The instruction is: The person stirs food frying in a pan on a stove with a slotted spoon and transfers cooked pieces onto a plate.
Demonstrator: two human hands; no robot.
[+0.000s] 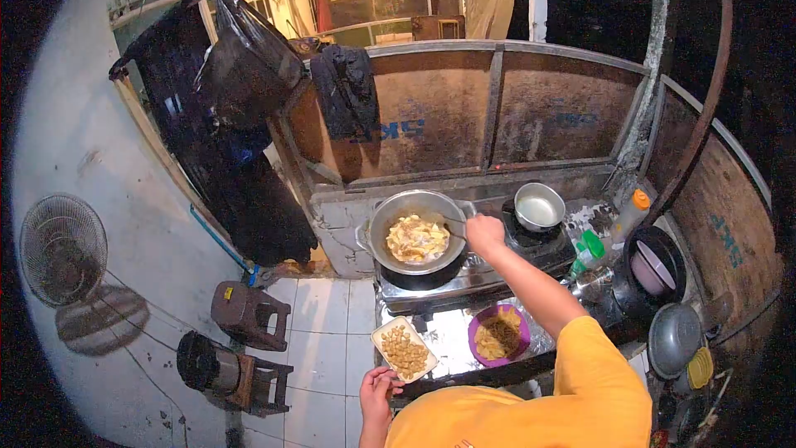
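My right hand is closed around the handle of a cooking utensil, reaching over the wok's right rim. The utensil's head is not clearly visible. The metal wok has two side handles, sits on the left burner and contains pale yellow and browned food pieces. Low in the view, my left hand has curled fingers at the lower edge of a white tray, apparently gripping it. Small light-brown pieces fill much of this tray. Right of it, a purple bowl contains yellowish food with a darker patch.
A light metal pot occupies the right burner of the stove. Bottles, a dark basin and a grey lid are at right. Brown stools and a wall-hung strainer are at left.
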